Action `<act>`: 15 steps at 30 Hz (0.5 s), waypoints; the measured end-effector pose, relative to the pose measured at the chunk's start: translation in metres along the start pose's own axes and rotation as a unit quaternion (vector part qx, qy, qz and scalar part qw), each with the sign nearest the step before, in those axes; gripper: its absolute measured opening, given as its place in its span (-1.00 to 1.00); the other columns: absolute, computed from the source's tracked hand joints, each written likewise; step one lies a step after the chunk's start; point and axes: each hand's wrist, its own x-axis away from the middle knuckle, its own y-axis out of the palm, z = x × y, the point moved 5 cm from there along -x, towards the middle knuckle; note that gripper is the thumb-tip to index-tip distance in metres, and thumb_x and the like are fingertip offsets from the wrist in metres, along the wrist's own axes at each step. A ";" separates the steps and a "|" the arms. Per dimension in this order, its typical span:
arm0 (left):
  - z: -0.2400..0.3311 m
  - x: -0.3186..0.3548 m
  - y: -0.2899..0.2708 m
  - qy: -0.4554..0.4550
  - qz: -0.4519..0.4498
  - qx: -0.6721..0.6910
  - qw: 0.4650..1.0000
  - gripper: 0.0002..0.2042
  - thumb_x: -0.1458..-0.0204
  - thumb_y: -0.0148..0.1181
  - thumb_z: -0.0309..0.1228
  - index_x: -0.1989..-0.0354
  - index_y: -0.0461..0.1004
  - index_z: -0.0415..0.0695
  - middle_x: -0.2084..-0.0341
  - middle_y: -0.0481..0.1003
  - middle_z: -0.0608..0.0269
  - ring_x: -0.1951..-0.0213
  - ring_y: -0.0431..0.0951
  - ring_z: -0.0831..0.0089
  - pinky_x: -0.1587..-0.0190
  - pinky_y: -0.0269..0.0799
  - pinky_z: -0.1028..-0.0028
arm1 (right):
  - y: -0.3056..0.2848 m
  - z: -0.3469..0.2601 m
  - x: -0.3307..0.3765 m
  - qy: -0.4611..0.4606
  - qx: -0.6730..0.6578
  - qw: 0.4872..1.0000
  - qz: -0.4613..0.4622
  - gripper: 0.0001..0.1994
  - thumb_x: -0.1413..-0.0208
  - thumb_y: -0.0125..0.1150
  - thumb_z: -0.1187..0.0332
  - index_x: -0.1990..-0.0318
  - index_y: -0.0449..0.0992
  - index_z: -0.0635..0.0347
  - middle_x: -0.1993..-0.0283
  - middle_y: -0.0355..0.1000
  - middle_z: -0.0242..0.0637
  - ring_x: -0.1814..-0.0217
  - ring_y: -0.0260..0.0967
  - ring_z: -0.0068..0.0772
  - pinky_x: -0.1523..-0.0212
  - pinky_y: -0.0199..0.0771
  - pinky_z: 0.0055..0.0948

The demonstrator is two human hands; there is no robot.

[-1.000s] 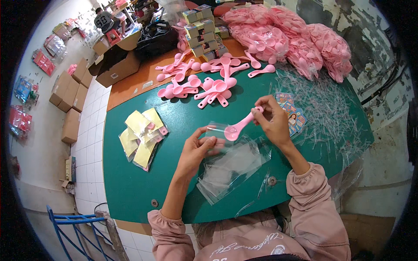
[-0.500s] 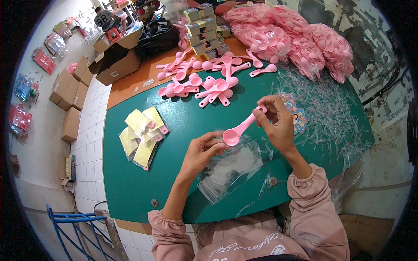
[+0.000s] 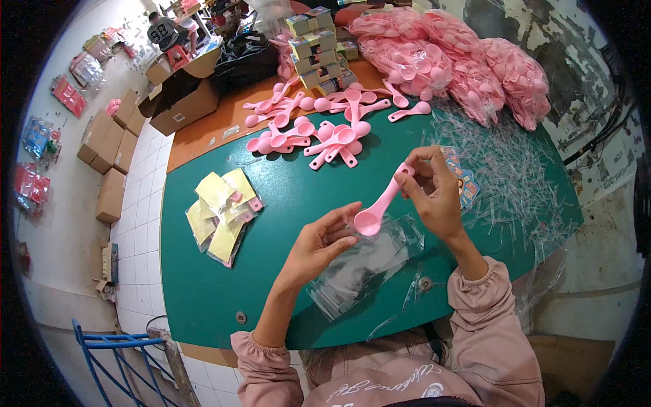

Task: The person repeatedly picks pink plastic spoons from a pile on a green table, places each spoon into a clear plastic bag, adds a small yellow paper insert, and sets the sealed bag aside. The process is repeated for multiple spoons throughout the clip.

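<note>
A pink measuring spoon (image 3: 381, 206) is held by the end of its handle in my right hand (image 3: 434, 191), bowl tilted down toward the left. My left hand (image 3: 320, 243) is beside the bowl with thumb and fingers apart, holding nothing. Below the spoon, clear plastic bags (image 3: 359, 268) lie on the green tabletop (image 3: 271, 285). Printed colourful cards (image 3: 466, 186) lie just right of my right hand, partly hidden by it. Several packed bags with pale yellow cards (image 3: 220, 210) and pink pieces sit to the left.
Loose pink spoons (image 3: 336, 136) are heaped at the table's far side. Behind them stand stacked card bundles (image 3: 316, 51) and big bags of spoons (image 3: 434, 57). Clear plastic strips (image 3: 505, 169) cover the right side. An open carton (image 3: 183, 102) is at far left; a person (image 3: 165, 32) sits beyond.
The spoon's bowl has swung slightly down and right, so the spoon hangs steeper. My left hand has come off the bowl, its fingers opening.
</note>
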 end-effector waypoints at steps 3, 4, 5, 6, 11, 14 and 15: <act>-0.003 -0.001 -0.005 0.016 0.040 -0.013 0.999 -0.49 0.02 0.09 -0.60 -0.16 0.13 -0.27 -0.03 0.30 0.12 0.00 0.37 0.42 -0.05 0.29 0.47 | 0.002 -0.002 0.000 -0.004 -0.004 1.000 -0.009 -0.81 -0.02 0.14 0.49 0.25 0.26 0.25 0.49 0.36 -0.36 0.48 0.32 -0.68 0.48 0.34 -0.67; -0.001 -0.003 -0.006 0.046 0.063 0.008 0.997 -0.50 0.01 0.08 -0.59 -0.15 0.14 -0.28 -0.01 0.33 0.11 0.01 0.38 0.43 -0.05 0.30 0.47 | 0.002 -0.002 0.000 0.005 -0.010 1.000 -0.012 -0.80 -0.02 0.14 0.49 0.25 0.25 0.25 0.49 0.36 -0.36 0.48 0.32 -0.68 0.47 0.35 -0.67; 0.000 -0.003 -0.008 0.076 0.087 0.029 0.993 -0.52 0.00 0.07 -0.58 -0.15 0.15 -0.29 0.02 0.35 0.11 0.03 0.39 0.44 -0.05 0.30 0.48 | 0.002 -0.002 0.000 0.005 -0.009 1.000 -0.012 -0.80 -0.02 0.14 0.49 0.25 0.25 0.25 0.49 0.36 -0.36 0.48 0.32 -0.68 0.47 0.35 -0.67; -0.001 -0.003 -0.008 0.076 0.087 0.029 0.993 -0.52 0.00 0.07 -0.58 -0.15 0.15 -0.29 0.02 0.35 0.11 0.03 0.39 0.44 -0.05 0.30 0.48 | 0.003 0.000 0.000 0.018 -0.026 0.999 -0.012 -0.80 -0.02 0.14 0.50 0.25 0.25 0.25 0.49 0.36 -0.36 0.47 0.32 -0.68 0.47 0.35 -0.67; -0.018 -0.002 -0.001 -0.090 0.013 -0.026 0.996 -0.68 -0.11 -0.02 -0.46 -0.03 0.30 -0.33 0.18 0.45 0.18 0.13 0.42 0.54 0.05 0.33 0.57 | 0.005 0.002 0.002 0.025 -0.040 0.999 -0.004 -0.80 -0.02 0.14 0.50 0.26 0.23 0.25 0.48 0.37 -0.35 0.48 0.32 -0.68 0.47 0.36 -0.66; -0.014 -0.003 0.001 -0.023 0.010 -0.005 1.000 -0.71 -0.13 -0.04 -0.41 0.03 0.36 -0.32 0.25 0.46 0.26 0.21 0.42 0.61 0.13 0.34 0.61 | 0.014 0.004 0.007 0.062 -0.041 0.995 -0.060 -0.78 0.00 0.16 0.48 0.26 0.23 0.25 0.48 0.37 -0.34 0.46 0.37 -0.63 0.45 0.39 -0.62; -0.011 -0.002 0.003 -0.022 0.008 -0.005 1.000 -0.71 -0.13 -0.04 -0.41 0.03 0.36 -0.32 0.25 0.46 0.26 0.21 0.42 0.61 0.13 0.34 0.61 | 0.021 0.007 0.010 0.054 -0.044 0.994 -0.082 -0.78 0.00 0.17 0.46 0.27 0.24 0.26 0.48 0.39 -0.33 0.44 0.40 -0.60 0.44 0.41 -0.59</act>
